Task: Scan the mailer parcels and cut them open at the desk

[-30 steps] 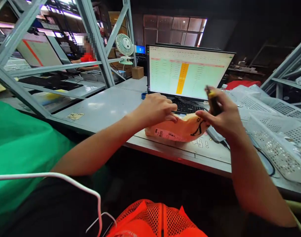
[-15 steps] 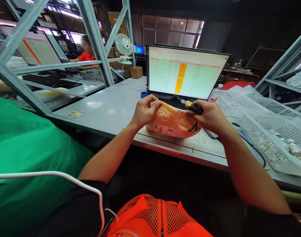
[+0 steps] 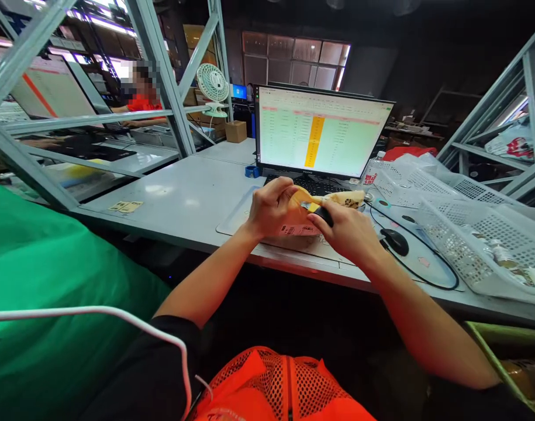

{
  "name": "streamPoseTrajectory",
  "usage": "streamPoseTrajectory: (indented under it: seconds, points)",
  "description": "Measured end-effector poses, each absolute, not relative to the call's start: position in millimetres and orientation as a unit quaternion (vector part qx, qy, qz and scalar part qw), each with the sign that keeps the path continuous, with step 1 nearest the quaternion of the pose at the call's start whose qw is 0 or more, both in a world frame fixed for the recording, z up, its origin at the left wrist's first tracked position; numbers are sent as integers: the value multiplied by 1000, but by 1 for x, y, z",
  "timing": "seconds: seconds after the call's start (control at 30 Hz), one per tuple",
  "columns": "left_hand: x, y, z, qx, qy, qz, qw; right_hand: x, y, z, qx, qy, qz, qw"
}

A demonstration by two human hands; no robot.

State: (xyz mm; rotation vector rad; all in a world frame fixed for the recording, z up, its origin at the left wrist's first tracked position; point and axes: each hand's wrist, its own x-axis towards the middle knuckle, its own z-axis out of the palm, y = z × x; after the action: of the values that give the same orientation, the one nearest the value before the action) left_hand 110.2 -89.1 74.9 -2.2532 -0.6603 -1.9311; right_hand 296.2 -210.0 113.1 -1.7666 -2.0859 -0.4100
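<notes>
A yellow-orange mailing bag [image 3: 303, 195] with a pinkish printed label [image 3: 300, 230] is held above the desk's front edge, before the monitor. My left hand [image 3: 271, 204] is closed on the bag's upper left part. In my right hand [image 3: 348, 228] is a black and yellow utility knife [image 3: 324, 216], held against the bag's top edge. The blade itself is hard to make out. Beyond my right fingers, a pale strip of the bag [image 3: 351, 199] with dark prints sticks out. The bag's contents are hidden.
A monitor [image 3: 320, 137] stands behind a black keyboard [image 3: 278, 182]. To the right lie a mouse [image 3: 394, 241] with its cable and white perforated baskets [image 3: 451, 251] holding small bottles. Blue tape [image 3: 252, 171] sits at the left. A co-worker [image 3: 142, 99] sits beyond the metal frame.
My right hand with the knife has moved left along the bag's top, closer to my left hand. The bag's top edge now looks cut or parted, and the mouse has come into view.
</notes>
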Motion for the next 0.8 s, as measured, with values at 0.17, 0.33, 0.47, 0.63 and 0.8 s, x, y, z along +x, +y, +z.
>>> streamPoseTrajectory:
  seconds: [0.17,0.33,0.47,0.63,0.8]
  points:
    - [90,-98,80,-749,-169,-629,122,331,-179,121,-695,-684,-144,167]
    - [63,-95,82,-734,-205,-630,151,430,-147,106,-832,-515,-129,161]
    - [57,-89,83,-719,-266,-637,81,435,-141,51,-820,-555,-79,112]
    - [48,-93,99,-766,-318,-549,105,408,-139,-17,-788,-612,-42,53]
    - [38,-101,119,-803,-360,-439,180,397,-126,-3,-669,-658,-15,345]
